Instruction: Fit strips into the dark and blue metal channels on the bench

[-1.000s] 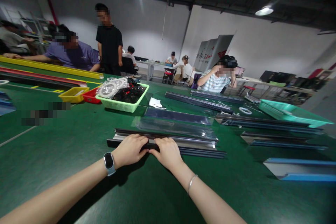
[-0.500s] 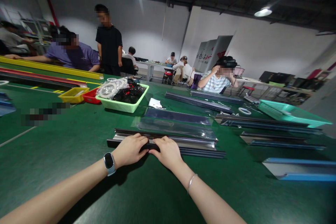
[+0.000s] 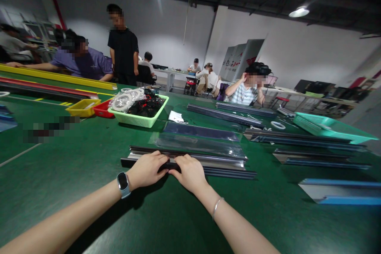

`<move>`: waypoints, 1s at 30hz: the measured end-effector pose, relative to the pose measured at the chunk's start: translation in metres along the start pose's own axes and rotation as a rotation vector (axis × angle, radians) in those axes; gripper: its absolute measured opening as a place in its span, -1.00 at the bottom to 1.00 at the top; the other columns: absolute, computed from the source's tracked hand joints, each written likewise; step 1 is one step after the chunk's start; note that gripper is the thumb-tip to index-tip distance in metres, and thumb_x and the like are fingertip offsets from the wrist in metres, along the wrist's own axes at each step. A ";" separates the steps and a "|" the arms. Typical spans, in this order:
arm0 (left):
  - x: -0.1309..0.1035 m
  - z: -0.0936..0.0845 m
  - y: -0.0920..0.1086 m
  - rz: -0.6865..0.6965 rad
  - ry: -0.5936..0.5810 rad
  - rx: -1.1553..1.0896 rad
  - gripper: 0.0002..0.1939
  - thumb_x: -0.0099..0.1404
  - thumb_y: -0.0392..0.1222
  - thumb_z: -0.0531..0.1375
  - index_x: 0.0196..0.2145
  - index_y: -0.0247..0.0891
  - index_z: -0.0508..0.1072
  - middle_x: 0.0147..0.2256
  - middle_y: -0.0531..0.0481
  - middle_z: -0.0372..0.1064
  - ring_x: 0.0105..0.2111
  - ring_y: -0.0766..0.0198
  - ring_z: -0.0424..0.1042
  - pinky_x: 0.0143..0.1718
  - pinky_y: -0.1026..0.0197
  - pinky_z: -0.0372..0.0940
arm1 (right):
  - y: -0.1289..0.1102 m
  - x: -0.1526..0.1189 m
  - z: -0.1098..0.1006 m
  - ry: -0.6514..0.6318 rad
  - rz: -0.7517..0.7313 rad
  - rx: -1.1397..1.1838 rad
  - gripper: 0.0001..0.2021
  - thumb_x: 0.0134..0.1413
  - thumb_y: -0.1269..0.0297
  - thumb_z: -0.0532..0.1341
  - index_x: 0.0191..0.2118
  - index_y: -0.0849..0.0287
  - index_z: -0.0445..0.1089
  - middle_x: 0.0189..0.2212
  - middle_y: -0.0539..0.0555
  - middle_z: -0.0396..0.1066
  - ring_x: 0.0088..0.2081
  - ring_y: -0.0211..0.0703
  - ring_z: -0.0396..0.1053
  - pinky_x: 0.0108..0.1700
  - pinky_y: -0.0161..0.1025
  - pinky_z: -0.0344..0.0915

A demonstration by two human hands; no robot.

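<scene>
Green surface [image 3: 98, 202] is spreading across the workroom, and near its middle both hands are gripping one silver-lined black channel [image 3: 220, 162]. The left hand [image 3: 149, 170] and the right hand [image 3: 190, 171] are sitting almost together, each grip pinching the near edge between a thumb in front and fingers curling over. A watch [image 3: 123, 181] is circling the left wrist, a bangle [image 3: 218, 207] the right. Just beyond the channel, a clear strip [image 3: 199, 143] and a dark strip [image 3: 202, 131] are lying. Farther left, a green basket [image 3: 135, 120] is holding bagged rings [image 3: 123, 100] and dark parts; a red tray [image 3: 104, 108] is standing beside it. More channels are lying to the right, near a teal basket [image 3: 309, 117]. Across the surface, a person in stripes [image 3: 242, 94] is raising both hands to a headset [image 3: 257, 68].
</scene>
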State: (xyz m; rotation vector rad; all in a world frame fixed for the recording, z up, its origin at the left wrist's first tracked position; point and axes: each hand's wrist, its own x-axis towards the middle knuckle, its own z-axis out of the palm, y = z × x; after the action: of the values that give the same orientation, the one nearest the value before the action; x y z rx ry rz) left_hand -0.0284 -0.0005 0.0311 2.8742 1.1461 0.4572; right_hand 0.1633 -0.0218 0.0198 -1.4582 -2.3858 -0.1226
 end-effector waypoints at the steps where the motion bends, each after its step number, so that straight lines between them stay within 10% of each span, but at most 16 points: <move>1: 0.000 0.000 0.000 0.000 0.001 0.003 -0.80 0.25 -0.14 0.06 -0.18 -0.22 0.34 -0.31 -0.04 0.38 -0.22 0.16 0.30 -0.19 0.18 0.23 | 0.000 0.000 0.000 0.001 -0.003 -0.007 -0.69 0.04 0.00 0.18 -0.26 0.16 0.34 -0.33 0.07 0.42 -0.23 -0.07 0.29 -0.21 -0.20 0.21; 30: 0.000 0.010 -0.002 -0.016 -0.014 0.033 -0.89 0.24 -0.23 0.12 -0.24 -0.22 0.28 -0.31 0.00 0.35 -0.28 0.19 0.36 -0.29 0.21 0.19 | 0.001 0.000 0.002 -0.022 -0.003 0.015 -0.78 0.01 0.16 0.23 -0.26 0.14 0.28 -0.33 0.05 0.38 -0.23 -0.09 0.27 -0.21 -0.21 0.18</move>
State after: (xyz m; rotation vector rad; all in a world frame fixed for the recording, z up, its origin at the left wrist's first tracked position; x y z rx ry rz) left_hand -0.0271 0.0014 0.0212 2.8893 1.1854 0.4211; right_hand 0.1634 -0.0209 0.0179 -1.4566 -2.4017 -0.0894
